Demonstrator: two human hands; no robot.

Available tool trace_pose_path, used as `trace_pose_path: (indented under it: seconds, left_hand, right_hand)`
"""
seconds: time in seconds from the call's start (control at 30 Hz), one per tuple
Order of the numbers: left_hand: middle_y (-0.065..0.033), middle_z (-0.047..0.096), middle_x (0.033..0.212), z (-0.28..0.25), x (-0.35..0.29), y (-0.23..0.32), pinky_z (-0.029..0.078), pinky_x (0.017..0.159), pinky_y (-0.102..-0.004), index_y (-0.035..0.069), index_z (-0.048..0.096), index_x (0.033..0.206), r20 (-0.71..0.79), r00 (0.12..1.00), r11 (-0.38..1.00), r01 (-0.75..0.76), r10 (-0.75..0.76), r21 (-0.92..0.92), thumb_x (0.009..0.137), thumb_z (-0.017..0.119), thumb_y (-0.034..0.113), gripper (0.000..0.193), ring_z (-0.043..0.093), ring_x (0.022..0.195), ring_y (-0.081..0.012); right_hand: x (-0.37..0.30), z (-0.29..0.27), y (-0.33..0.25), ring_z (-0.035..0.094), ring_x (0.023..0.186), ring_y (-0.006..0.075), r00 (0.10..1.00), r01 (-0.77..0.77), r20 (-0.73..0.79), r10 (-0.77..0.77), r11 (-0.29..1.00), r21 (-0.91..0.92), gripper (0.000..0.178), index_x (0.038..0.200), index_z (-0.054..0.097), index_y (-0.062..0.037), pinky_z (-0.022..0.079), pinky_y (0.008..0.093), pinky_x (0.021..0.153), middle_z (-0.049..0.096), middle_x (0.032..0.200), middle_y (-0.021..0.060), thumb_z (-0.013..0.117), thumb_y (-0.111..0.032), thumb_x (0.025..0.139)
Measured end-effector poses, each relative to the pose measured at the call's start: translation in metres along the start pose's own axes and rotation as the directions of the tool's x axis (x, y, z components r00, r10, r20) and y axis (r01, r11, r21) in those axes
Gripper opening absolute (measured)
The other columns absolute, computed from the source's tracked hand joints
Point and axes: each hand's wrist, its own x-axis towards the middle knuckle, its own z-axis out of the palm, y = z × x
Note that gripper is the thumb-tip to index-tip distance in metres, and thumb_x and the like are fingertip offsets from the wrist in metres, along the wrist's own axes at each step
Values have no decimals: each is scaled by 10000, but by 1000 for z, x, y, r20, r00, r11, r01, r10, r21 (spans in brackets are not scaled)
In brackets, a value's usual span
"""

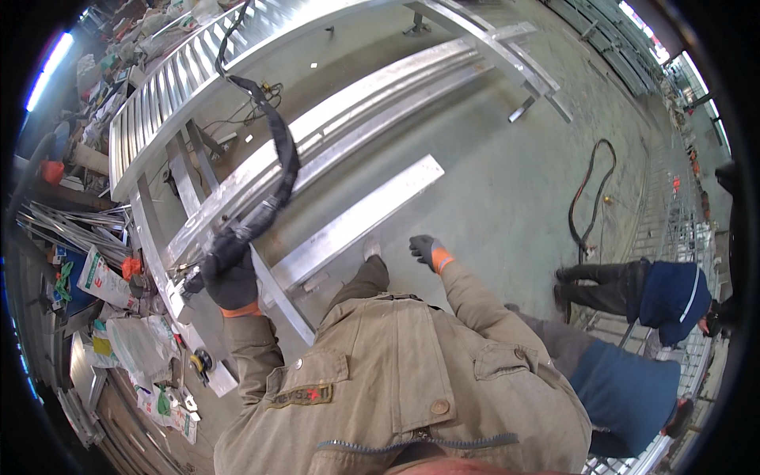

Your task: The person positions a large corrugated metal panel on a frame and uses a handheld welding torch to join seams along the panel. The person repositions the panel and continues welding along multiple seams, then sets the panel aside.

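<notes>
My left hand [231, 277], in a dark glove with an orange cuff, is closed around a thick black sheathed cable [279, 150]. The cable rises from the hand in a curve and runs over the slatted metal frame. What lies at its end beside my fist is dark and blurred. Below and right of the hand, a metal bar [281, 297] slants past a wide silvery beam [360, 222] lying low over the floor. In a matching glove, my right hand [427, 252] hangs over the floor beyond the beam, empty, its fingers loosely apart.
A slatted metal frame [158, 107] stands at the upper left, with long metal rails [380, 87] beside it. Bags and scrap [142, 340] crowd the left. A looped hose [590, 198] lies at right, near two people [673, 301] bending by wire mesh [673, 214].
</notes>
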Motion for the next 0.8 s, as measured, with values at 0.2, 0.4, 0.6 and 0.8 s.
trace_pose_path:
  seconds: [0.2, 0.4, 0.6, 0.8]
  left_hand:
    - [-213, 644, 1499, 48, 80, -63, 487, 1261, -637, 32, 589, 1538, -63, 989, 981, 139, -131, 133, 1019, 758, 318, 616, 594, 1473, -382]
    - [-247, 730, 1384, 87, 142, -76, 551, 1197, -636, 14, 624, 1439, -18, 951, 923, 303, -307, 239, 924, 810, 237, 591, 694, 1354, -430]
    - [-246, 748, 1344, 95, 169, -75, 565, 1170, -626, 15, 644, 1390, -38, 954, 901, 294, -298, 319, 896, 837, 270, 588, 714, 1319, -434]
    - [-260, 734, 1339, 86, 203, -91, 563, 1167, -627, 27, 623, 1426, -118, 981, 951, 182, -156, 251, 887, 847, 282, 638, 698, 1328, -460]
  right_hand:
    - [47, 8, -131, 710, 1204, 266, 981, -176, 72, 181, 982, -66, 698, 1522, 636, -58, 577, 439, 975, 738, 1413, 127, 678, -602, 1086]
    - [113, 26, -275, 708, 1312, 299, 947, -129, 320, 38, 955, 268, 958, 1601, 535, -19, 607, 485, 1079, 678, 1539, 169, 617, -801, 1052]
    - [214, 86, -392, 793, 967, 255, 854, -129, 520, -30, 955, 268, 825, 1349, 737, -20, 650, 425, 912, 817, 1102, 118, 637, -783, 1050]
    - [332, 129, -444, 719, 739, 214, 766, -208, 640, 56, 964, 164, 553, 950, 711, -118, 610, 371, 689, 724, 851, 90, 754, -662, 1038]
